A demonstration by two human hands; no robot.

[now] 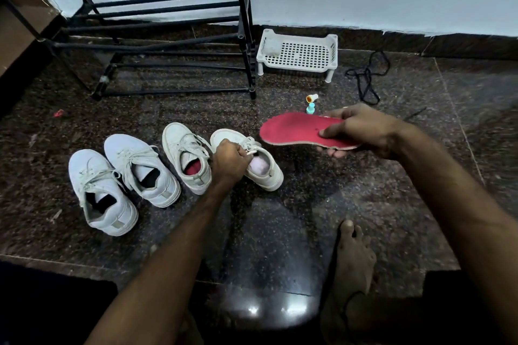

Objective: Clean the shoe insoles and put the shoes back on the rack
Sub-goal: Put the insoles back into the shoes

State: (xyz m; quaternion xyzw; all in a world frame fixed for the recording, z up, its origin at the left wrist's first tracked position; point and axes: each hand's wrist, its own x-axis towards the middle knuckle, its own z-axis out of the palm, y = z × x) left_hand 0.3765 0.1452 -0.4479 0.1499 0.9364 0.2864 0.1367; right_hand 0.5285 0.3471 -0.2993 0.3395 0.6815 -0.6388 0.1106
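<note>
Several white sneakers stand in a row on the dark stone floor. My left hand (230, 163) grips the tongue and laces of the rightmost sneaker (265, 173), whose inside shows pale with no insole. My right hand (361, 131) holds a red insole (291, 129) flat above the floor, just right of that shoe, thumb on top and fingers beneath. The sneaker beside it (186, 158) has a red insole inside. Two more white sneakers (102, 193) (141, 169) sit further left with dark interiors. The black metal shoe rack (157, 28) stands behind them against the wall.
A white plastic slotted tray (298, 53) sits on the floor right of the rack. Two small bottles (311, 103) lie in front of it. A black lace (367, 75) lies at the right. My bare foot (353, 255) rests on the floor near me.
</note>
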